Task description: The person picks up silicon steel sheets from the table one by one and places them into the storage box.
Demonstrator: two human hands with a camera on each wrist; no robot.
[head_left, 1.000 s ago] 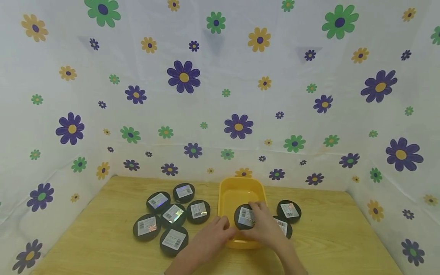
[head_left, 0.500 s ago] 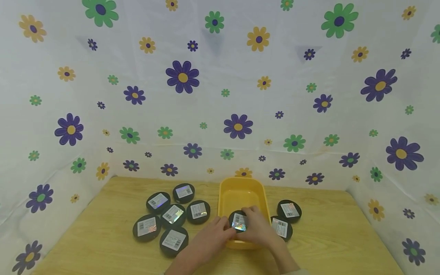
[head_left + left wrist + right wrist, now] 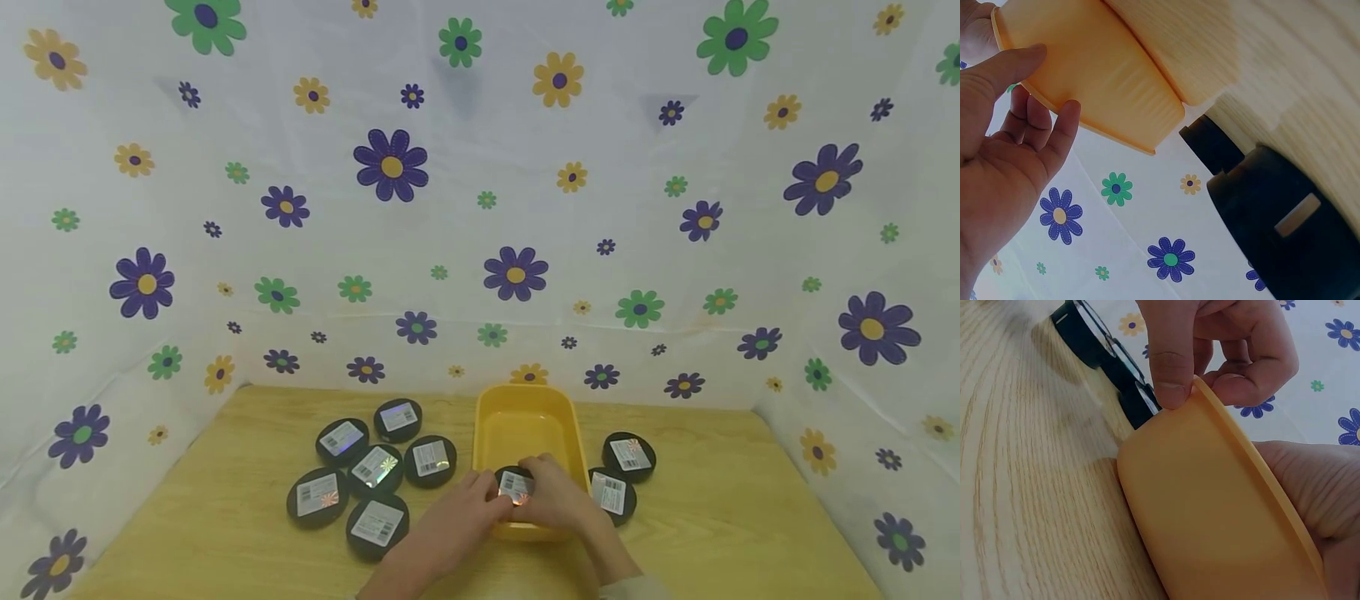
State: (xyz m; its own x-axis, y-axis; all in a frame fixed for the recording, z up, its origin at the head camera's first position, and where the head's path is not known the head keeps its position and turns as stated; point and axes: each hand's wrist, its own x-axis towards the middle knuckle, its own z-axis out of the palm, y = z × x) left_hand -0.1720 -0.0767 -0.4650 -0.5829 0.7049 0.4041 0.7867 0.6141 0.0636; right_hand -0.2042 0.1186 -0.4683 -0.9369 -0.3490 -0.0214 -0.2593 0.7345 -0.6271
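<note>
A yellow plastic tray stands on the table, long side pointing away from me. My left hand grips its left rim, thumb against the outer wall and fingers over the edge, as the right wrist view also shows. Inside the tray's near end is a flat round black container with a white barcode label. My right hand holds this container from its right side; the thumb side lies toward me. The wrist views hide the container behind the tray wall.
Several similar black containers lie in a group left of the tray, labels up. Two more black containers lie to the right, the nearer one close to the tray. White flowered cloth encloses the wooden table at the back and sides.
My right hand has brought the black container nearer to me and lower, into the tray's near end. My left hand stays on the left rim. The head view has shifted slightly.
</note>
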